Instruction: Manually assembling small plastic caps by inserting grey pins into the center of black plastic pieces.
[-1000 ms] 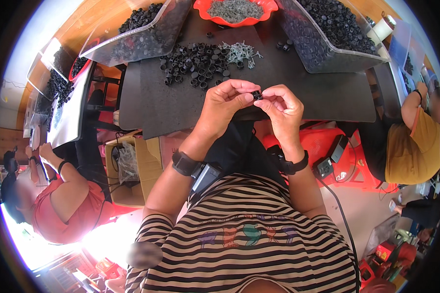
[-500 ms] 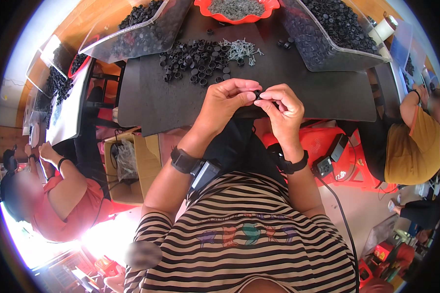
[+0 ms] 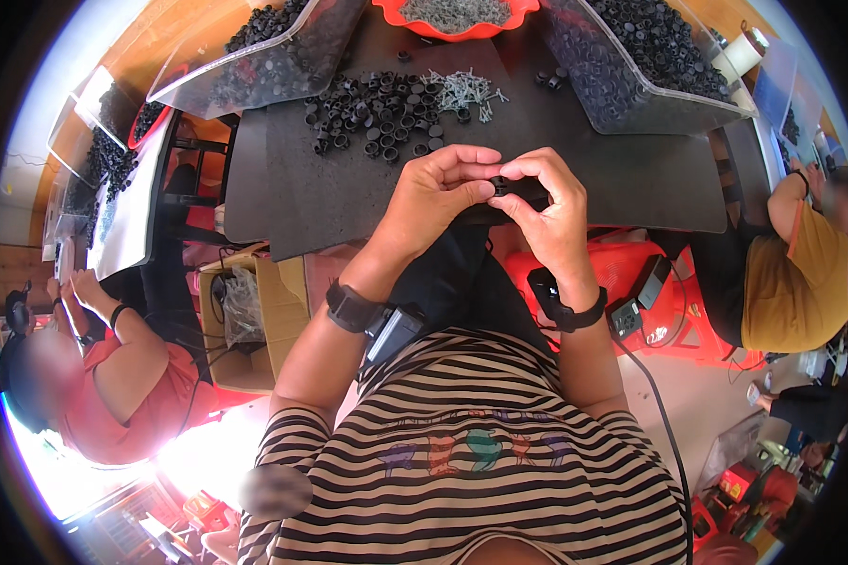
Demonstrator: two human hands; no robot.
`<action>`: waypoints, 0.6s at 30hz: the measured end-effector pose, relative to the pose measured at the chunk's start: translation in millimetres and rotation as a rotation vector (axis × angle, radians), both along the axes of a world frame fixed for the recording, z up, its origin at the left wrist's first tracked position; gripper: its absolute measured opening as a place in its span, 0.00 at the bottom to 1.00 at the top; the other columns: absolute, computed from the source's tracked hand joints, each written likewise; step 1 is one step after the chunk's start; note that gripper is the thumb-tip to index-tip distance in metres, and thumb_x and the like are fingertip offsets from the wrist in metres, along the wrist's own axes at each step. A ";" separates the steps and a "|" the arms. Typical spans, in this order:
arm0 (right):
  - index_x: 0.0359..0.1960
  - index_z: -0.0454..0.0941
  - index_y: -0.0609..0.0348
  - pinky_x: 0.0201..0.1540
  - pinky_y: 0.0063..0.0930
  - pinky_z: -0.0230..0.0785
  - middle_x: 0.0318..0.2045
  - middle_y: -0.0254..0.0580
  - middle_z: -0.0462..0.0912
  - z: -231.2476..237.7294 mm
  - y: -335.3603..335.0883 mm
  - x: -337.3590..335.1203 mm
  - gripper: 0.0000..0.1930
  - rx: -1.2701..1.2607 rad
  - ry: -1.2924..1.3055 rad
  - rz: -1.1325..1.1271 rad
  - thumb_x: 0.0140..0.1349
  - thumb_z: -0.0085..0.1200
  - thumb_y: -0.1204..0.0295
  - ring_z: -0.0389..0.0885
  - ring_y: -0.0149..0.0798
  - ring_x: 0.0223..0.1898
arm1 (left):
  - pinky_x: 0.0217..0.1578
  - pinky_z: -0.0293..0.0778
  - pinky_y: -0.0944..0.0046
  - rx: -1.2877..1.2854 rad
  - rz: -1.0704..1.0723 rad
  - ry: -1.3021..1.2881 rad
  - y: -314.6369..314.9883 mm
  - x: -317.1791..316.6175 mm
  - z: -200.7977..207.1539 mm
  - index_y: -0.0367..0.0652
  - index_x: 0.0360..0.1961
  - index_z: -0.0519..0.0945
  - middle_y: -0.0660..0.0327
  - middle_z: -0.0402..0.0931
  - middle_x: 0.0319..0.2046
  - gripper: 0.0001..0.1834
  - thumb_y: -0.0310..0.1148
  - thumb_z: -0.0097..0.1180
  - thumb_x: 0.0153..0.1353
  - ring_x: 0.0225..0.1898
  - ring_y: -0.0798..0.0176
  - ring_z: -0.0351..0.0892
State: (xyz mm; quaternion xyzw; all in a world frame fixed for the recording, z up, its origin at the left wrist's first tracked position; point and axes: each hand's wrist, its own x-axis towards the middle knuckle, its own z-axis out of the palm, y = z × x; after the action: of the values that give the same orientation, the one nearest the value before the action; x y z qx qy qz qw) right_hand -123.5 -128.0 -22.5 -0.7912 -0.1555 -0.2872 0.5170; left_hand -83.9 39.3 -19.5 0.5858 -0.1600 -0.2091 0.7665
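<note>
Now, watching from far off, I see the left hand (image 3: 432, 195) pinching a small black part (image 3: 499, 186) with its thumb and fingertips. The right hand (image 3: 554, 205) is narrow too, with thumb and finger around the same part; I cannot tell how hard either one squeezes. The part is up between the hands, close to the near edge of the bench (image 3: 631, 184). It is tiny, so I think it could pop out if one side pushes harder. Then it could fall in the lap (image 3: 452, 275) or roll near the look-alike caps (image 3: 372, 115).
</note>
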 end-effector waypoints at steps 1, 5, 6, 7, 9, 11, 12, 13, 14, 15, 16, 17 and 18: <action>0.32 0.77 0.60 0.37 0.28 0.71 0.29 0.38 0.78 1.8 0.2 -0.6 0.17 0.003 0.027 0.001 0.38 0.67 0.84 0.79 0.37 0.32 | 0.47 0.76 0.69 0.006 -0.002 0.011 -0.3 -0.8 2.9 0.33 0.50 0.76 0.57 0.80 0.43 0.16 0.17 0.55 0.59 0.43 0.69 0.79; 0.32 0.77 0.60 0.38 0.29 0.71 0.32 0.39 0.78 -0.9 -1.4 -0.8 0.17 0.021 0.087 0.018 0.38 0.66 0.85 0.79 0.39 0.33 | 0.46 0.76 0.70 0.078 -0.013 -0.004 -1.1 -1.1 5.9 0.33 0.50 0.75 0.56 0.80 0.43 0.17 0.16 0.54 0.59 0.44 0.69 0.79; 0.32 0.77 0.60 0.38 0.29 0.71 0.32 0.39 0.78 -1.4 -2.0 -0.2 0.17 0.021 0.089 0.017 0.38 0.66 0.85 0.79 0.39 0.33 | 0.46 0.77 0.70 0.067 -0.013 -0.010 -1.4 -1.4 6.0 0.33 0.50 0.75 0.56 0.80 0.43 0.17 0.16 0.54 0.59 0.44 0.69 0.79; 0.32 0.76 0.60 0.38 0.29 0.71 0.32 0.40 0.78 -1.7 -2.5 0.5 0.17 0.006 0.060 0.018 0.38 0.65 0.85 0.79 0.39 0.33 | 0.46 0.77 0.70 0.057 -0.013 -0.017 -1.7 -1.6 5.9 0.33 0.50 0.75 0.57 0.80 0.44 0.17 0.16 0.53 0.59 0.44 0.68 0.79; 0.32 0.76 0.61 0.39 0.29 0.72 0.33 0.41 0.78 -2.1 -2.5 0.7 0.17 -0.009 0.032 0.019 0.39 0.65 0.86 0.79 0.40 0.34 | 0.47 0.77 0.69 0.061 -0.017 -0.034 -2.2 -0.6 2.7 0.32 0.50 0.75 0.57 0.80 0.44 0.17 0.16 0.53 0.59 0.45 0.68 0.79; 0.32 0.75 0.62 0.42 0.28 0.73 0.34 0.42 0.77 -2.0 -0.8 0.5 0.16 0.103 0.130 0.102 0.40 0.62 0.88 0.80 0.38 0.36 | 0.47 0.77 0.69 0.066 -0.020 -0.052 -2.1 0.4 1.3 0.32 0.50 0.75 0.57 0.80 0.44 0.16 0.15 0.53 0.59 0.45 0.68 0.79; 0.32 0.75 0.62 0.42 0.28 0.73 0.34 0.42 0.77 -2.8 -1.0 0.0 0.16 0.103 0.131 0.101 0.40 0.62 0.88 0.80 0.38 0.36 | 0.47 0.77 0.69 0.054 -0.033 -0.045 -1.8 0.8 1.3 0.32 0.50 0.75 0.57 0.80 0.44 0.17 0.15 0.52 0.59 0.45 0.67 0.79; 0.32 0.74 0.63 0.43 0.28 0.73 0.34 0.41 0.77 -4.1 -1.2 -0.6 0.15 0.168 0.179 0.142 0.42 0.62 0.89 0.80 0.37 0.37 | 0.48 0.76 0.69 0.042 -0.047 -0.038 -1.4 0.8 1.3 0.32 0.50 0.75 0.56 0.80 0.45 0.17 0.15 0.52 0.59 0.46 0.67 0.79; 0.32 0.74 0.64 0.45 0.27 0.74 0.34 0.41 0.77 -4.9 -1.3 -1.1 0.15 0.232 0.227 0.183 0.43 0.61 0.89 0.80 0.35 0.38 | 0.48 0.76 0.69 0.043 -0.047 -0.037 -1.2 0.5 2.0 0.32 0.50 0.75 0.56 0.80 0.45 0.17 0.15 0.52 0.59 0.46 0.67 0.79; 0.32 0.74 0.64 0.45 0.27 0.74 0.34 0.41 0.77 -4.6 -1.3 -1.6 0.15 0.233 0.228 0.183 0.43 0.61 0.89 0.80 0.35 0.38 | 0.48 0.76 0.68 0.033 -0.054 -0.011 -0.8 0.2 3.3 0.32 0.51 0.75 0.56 0.79 0.45 0.17 0.15 0.52 0.59 0.46 0.66 0.79; 0.33 0.73 0.64 0.46 0.26 0.73 0.34 0.40 0.77 -3.6 -1.3 -2.0 0.14 0.249 0.238 0.194 0.44 0.60 0.90 0.80 0.34 0.38 | 0.49 0.76 0.68 0.024 -0.060 0.014 -0.3 0.0 3.9 0.32 0.51 0.75 0.56 0.79 0.45 0.17 0.15 0.51 0.60 0.46 0.66 0.79; 0.33 0.73 0.65 0.47 0.26 0.73 0.34 0.39 0.77 -2.9 -1.2 -2.4 0.14 0.266 0.248 0.205 0.45 0.60 0.90 0.80 0.32 0.38 | 0.49 0.76 0.68 0.024 -0.060 0.015 0.5 0.2 3.6 0.32 0.51 0.75 0.56 0.79 0.45 0.17 0.15 0.51 0.60 0.46 0.66 0.79; 0.33 0.73 0.65 0.47 0.26 0.73 0.34 0.39 0.77 -3.0 -1.2 -2.7 0.14 0.266 0.249 0.205 0.45 0.60 0.90 0.80 0.32 0.38 | 0.49 0.76 0.67 0.012 -0.064 0.025 1.1 0.8 3.0 0.32 0.51 0.75 0.56 0.79 0.45 0.17 0.16 0.52 0.60 0.46 0.66 0.79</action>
State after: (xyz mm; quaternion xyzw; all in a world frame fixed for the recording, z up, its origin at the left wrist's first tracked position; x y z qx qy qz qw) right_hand -126.2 -129.2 -25.4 -0.7253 -0.1307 -0.1512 0.6588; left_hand -83.1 40.4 -16.5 0.5822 -0.1676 -0.2417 0.7580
